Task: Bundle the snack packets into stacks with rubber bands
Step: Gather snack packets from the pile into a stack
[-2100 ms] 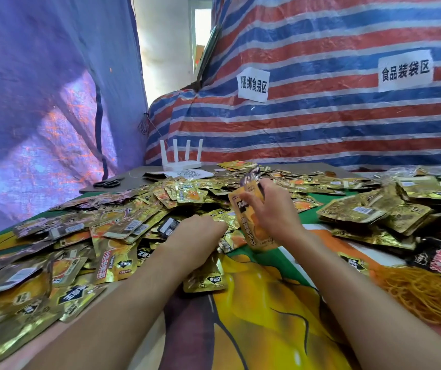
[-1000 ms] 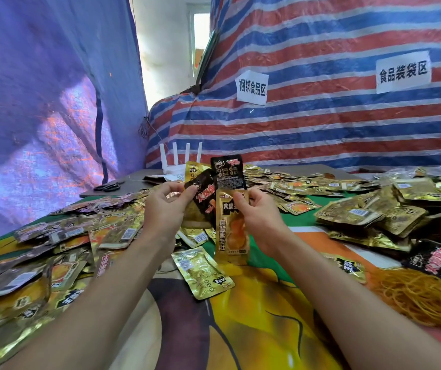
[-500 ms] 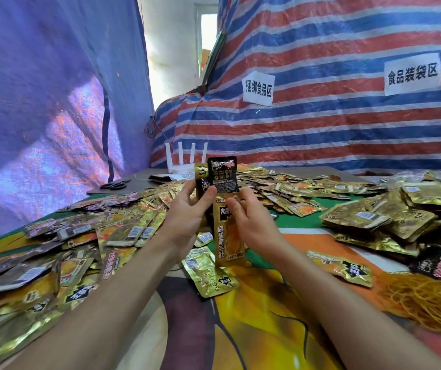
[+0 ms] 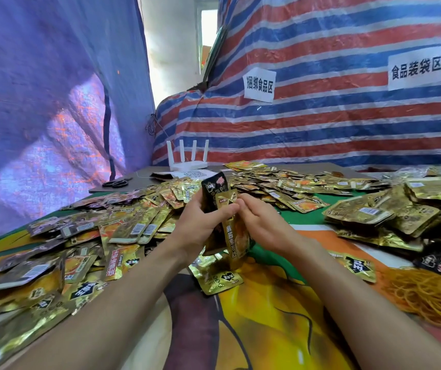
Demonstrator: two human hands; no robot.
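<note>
While upright just above the bench (image 4: 267, 329), clamped between left hand (image 4: 200, 222) and right hand (image 4: 263, 227): stack of snack packets (image 4: 236, 240). Strewn around, loose packets (image 4: 134, 228); heaped far right, rubber bands (image 4: 427, 297).

On the striped tarp (image 4: 347, 124), left paper sign (image 4: 259, 84) "捆绑食品区", right paper sign (image 4: 416, 68) "食品装袋区".

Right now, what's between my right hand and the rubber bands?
In the head view, one loose gold packet lies flat on the cloth between the right hand and the rubber bands.
</note>
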